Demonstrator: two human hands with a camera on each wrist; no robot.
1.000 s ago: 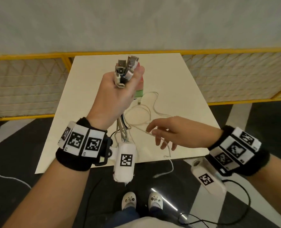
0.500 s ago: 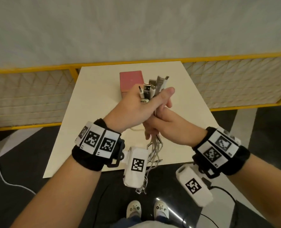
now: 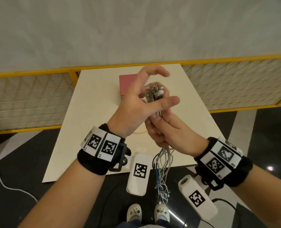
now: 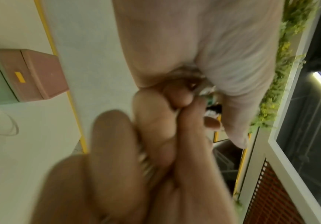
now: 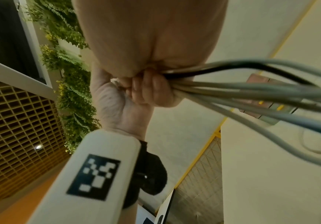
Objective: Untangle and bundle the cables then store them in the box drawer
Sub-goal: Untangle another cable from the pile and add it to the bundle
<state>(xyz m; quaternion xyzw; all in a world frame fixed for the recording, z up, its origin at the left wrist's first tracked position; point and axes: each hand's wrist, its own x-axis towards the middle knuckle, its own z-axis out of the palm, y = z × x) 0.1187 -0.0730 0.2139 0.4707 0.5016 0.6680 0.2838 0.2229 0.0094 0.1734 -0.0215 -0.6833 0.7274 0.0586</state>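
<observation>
A bundle of grey, white and black cables point(image 3: 163, 163) is held upright over the near part of the table point(image 3: 95, 122). My right hand point(image 3: 167, 131) grips the strands in a fist point(image 5: 150, 91), and they hang below it past the table edge. My left hand point(image 3: 134, 102) sits just above, around the plug ends point(image 3: 153, 94). Its thumb and forefinger are spread away from the plugs, while its lower fingers still curl behind them. The box of drawers point(image 3: 126, 83), pink on top and green below point(image 4: 11, 75), stands further back on the table with its drawers closed.
One loose white cable point(image 3: 139, 132) lies on the table under my hands. A yellow-framed mesh fence point(image 3: 29, 99) runs behind and beside the table. Another white cord point(image 3: 3, 183) trails on the dark floor at the left.
One second ago only my left hand held the bundle, high up. My right hand then took hold below it. Both hands sank towards me, and my left thumb and forefinger have lifted off the plugs.
</observation>
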